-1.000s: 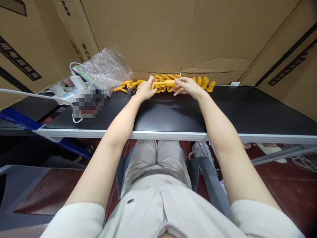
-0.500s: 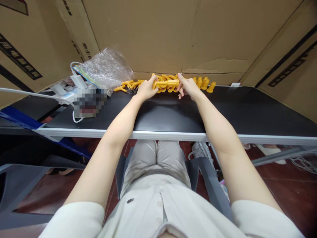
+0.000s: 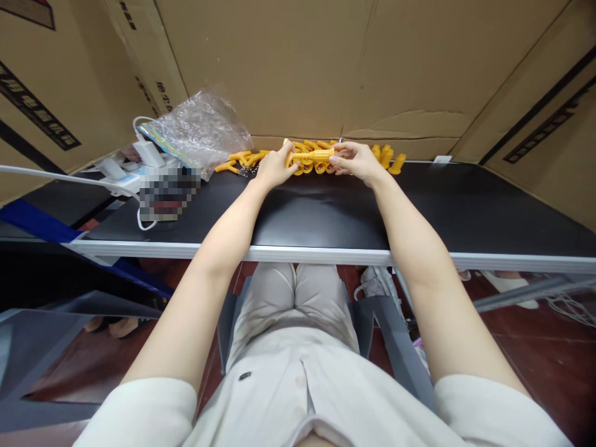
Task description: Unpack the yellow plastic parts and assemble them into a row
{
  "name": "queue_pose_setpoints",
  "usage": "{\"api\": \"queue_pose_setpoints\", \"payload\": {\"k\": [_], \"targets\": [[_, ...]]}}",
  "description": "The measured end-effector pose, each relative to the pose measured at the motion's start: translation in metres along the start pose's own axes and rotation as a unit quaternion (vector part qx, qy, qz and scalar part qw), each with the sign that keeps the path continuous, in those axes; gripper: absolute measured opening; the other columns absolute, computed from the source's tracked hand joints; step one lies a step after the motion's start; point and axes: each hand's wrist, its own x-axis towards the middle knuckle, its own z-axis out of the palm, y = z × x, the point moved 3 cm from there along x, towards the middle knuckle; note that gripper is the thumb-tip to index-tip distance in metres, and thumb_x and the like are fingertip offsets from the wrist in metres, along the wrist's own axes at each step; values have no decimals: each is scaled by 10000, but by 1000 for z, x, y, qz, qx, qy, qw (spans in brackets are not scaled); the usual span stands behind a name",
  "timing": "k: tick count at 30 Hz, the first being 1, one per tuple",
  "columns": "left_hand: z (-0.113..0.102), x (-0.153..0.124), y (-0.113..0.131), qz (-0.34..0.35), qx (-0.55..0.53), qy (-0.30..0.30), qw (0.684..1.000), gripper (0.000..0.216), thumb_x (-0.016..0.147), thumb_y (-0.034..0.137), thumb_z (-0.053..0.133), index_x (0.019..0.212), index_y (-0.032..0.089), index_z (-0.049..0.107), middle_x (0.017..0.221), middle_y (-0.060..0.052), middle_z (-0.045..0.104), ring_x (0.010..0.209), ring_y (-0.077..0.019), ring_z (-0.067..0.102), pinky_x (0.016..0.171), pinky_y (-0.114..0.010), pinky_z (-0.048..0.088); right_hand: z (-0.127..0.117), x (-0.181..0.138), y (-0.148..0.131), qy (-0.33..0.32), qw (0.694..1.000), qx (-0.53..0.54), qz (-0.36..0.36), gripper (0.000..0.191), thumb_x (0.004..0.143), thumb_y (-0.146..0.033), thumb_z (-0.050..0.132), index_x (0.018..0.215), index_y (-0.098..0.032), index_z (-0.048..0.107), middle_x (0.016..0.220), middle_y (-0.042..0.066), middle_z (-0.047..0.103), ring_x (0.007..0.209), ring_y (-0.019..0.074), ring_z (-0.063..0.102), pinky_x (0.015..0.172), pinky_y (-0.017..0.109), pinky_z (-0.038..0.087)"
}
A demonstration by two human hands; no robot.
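Between my hands lies a yellow plastic piece (image 3: pixel 320 154), ribbed and narrower on its left, thicker and grooved on its right; its kind is unclear. My left hand (image 3: pixel 276 166) is closed around its left end, thumb and fingers pinching it. At the right end, the thumb and fingertips of my right hand (image 3: pixel 357 161) grip the thick part. Yellow round-mouthed pieces (image 3: pixel 307 169) stand in a row behind and below it. Left of my left hand are yellow forked pieces (image 3: pixel 228 166) with small metal clips among them. Several yellow flared pieces (image 3: pixel 397 164) stand right of my right hand.
A clear plastic bag (image 3: pixel 200 130) lies at the back left, by a white power strip (image 3: pixel 125 182) with plugs and cables. Cardboard walls (image 3: pixel 298 68) enclose the black tabletop (image 3: pixel 321 217). A white rail (image 3: pixel 316 255) runs along its front edge.
My right hand has turned and its fingers have closed on the right end of the yellow plastic piece. My left hand stays almost in place.
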Motion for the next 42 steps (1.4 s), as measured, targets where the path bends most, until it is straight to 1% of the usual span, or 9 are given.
{"api": "queue_pose_setpoints", "payload": {"k": [4,8,12,18,26,31,34,38,42], "targets": [[2,2,-2,13,-24,17,999,384,913,353,613,1287,267,615,1083,-98,771,1039,-323,721,979,-438,520,5,-6,-9,18,1000,15,19,398,826,-449,889,1051,-181,700,905,70,743,713,155,729,709,284,639],[3,3,-4,32,-37,29,998,352,904,343,624,1250,277,622,1069,-79,775,1034,-308,727,969,-408,522,8,-9,-13,20,999,12,36,423,856,-561,835,972,-178,698,812,60,727,670,148,719,661,255,623],[2,2,-2,28,-24,23,999,332,916,350,613,1237,266,620,1034,-82,773,1015,-307,732,951,-397,525,9,-8,-11,21,999,2,44,550,831,-742,751,869,-201,660,727,47,703,660,171,723,651,292,639],[0,0,1,19,-17,14,1000,344,929,360,607,1255,251,615,1029,-97,768,1021,-321,730,954,-414,525,10,-5,-6,19,999,0,50,647,790,-843,690,948,-216,660,691,46,682,673,210,729,694,376,665],[4,3,-2,16,-27,19,999,318,913,324,629,1224,262,626,1031,-84,770,1014,-304,728,999,-437,519,9,-5,-3,13,997,2,80,604,867,-791,668,1006,-203,647,773,69,710,653,195,717,612,314,625],[6,4,-7,17,-34,25,999,307,917,306,622,1221,262,620,1016,-76,767,1019,-294,731,996,-434,525,7,-10,-11,-6,999,21,36,549,796,-469,899,1227,-244,644,1027,30,745,721,145,738,627,249,614],[6,5,-8,26,-40,32,998,301,912,304,626,1211,271,621,1018,-66,768,1029,-290,733,999,-427,525,7,-12,-15,-2,1000,17,16,500,769,-382,925,1172,-234,666,1018,20,748,730,143,733,651,256,621],[4,4,-5,20,-35,31,999,304,914,306,624,1216,267,624,978,-71,759,1012,-298,737,970,-421,531,10,-11,-16,7,1000,4,29,389,869,-521,833,1024,-197,684,847,37,741,641,152,712,655,292,631],[2,2,-1,19,-35,24,999,316,919,309,614,1232,265,613,997,-80,753,1043,-306,733,975,-424,526,13,-11,-15,25,998,-20,54,584,869,-775,683,938,-195,673,692,45,693,602,182,715,595,300,621]]}}
